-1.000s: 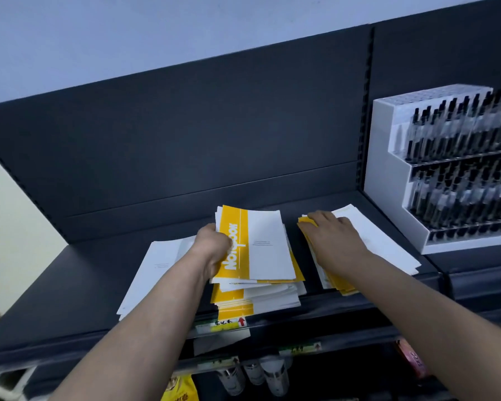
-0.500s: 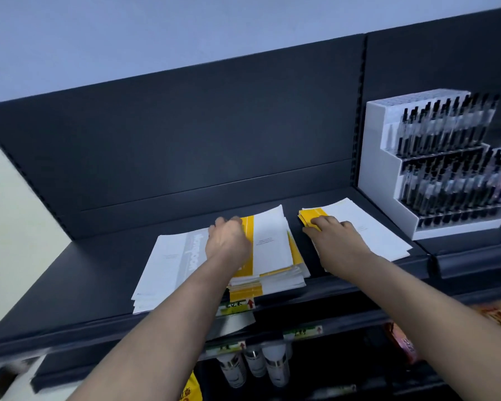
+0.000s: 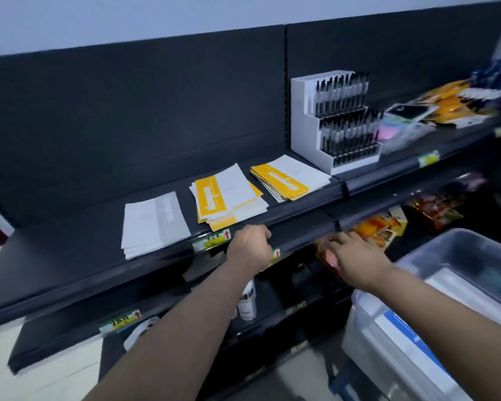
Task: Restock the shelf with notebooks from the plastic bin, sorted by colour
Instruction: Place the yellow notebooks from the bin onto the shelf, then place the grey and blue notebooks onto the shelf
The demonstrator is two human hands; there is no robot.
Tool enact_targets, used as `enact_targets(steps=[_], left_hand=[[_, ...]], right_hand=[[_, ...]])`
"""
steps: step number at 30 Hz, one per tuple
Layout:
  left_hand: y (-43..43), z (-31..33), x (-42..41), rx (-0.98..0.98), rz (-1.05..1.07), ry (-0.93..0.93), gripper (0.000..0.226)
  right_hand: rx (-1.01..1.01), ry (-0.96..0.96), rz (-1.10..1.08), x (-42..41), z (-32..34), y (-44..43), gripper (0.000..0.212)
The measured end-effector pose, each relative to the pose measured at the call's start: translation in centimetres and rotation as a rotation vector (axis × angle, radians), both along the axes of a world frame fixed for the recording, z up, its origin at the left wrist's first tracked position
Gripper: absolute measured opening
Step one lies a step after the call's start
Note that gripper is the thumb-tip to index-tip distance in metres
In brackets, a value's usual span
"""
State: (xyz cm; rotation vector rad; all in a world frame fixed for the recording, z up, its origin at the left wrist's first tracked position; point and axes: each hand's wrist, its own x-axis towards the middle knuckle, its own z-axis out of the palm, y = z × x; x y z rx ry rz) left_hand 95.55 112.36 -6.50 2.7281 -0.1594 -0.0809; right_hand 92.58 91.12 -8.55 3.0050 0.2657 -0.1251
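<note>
Dark grey metal forms the shelf [image 3: 70, 250], seen from the head camera, and three stacks of notebooks are laid along its front half. A grey-and-white stack [image 3: 155, 224] is placed toward 9 o'clock of the group, a yellow-and-white stack [image 3: 226, 198] sits in the middle, fanned unevenly, and a second yellow-and-white stack [image 3: 289, 178] lies toward 3 o'clock of it, just beside a white pen display [image 3: 304, 123] filled with dark pens. The stacks are set apart from one another, none overlapping.

Neither hand is on the notebooks. The left hand [image 3: 250, 247] is seen at the shelf's front edge, at 6 o'clock of the middle stack, fingers curled loosely inward with nothing gripped; whether the edge is touched cannot be told. The right hand [image 3: 356, 264] is spread flat, palm down, fingers extended, held empty in front of the lower shelf near orange snack packets [image 3: 379, 224]; contact with them cannot be told because of blur.

At 4 o'clock of the frame the clear plastic bin [image 3: 457, 256] is seen, with blurred contents inside, just beside the right forearm.
</note>
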Motion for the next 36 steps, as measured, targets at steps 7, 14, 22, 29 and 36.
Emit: enact_targets(steps=[7,14,22,29,36], left_hand=[[-7.0,-2.8,-5.2,-0.056,-0.151,0.089,0.034],[-15.2,-2.2,-6.2,-0.069,-0.250,0.049,0.029],[-24.8,-6.8,-4.6,-0.067,-0.306,0.183,0.037],[-31.6,-11.2,-3.0,0.040,-0.200,0.346,0.041],[-36.2,-14.0,-2.7,0.036,-0.082,0.430,0.038]], right_hand=[[-0.102,0.120,-0.258,-9.2,-1.9,-8.6,0.055],[-0.123,0.129,-0.516,-13.9,-2.4,-17.1,0.051],[-0.058,0.237,-0.528,-13.2,-6.0,-25.9,0.052],[0.022,0.372,-0.430,-7.9,-9.9,-33.9,0.054],[0.214,0.548,-0.463,-2.5,-15.3,-37.8,0.059]])
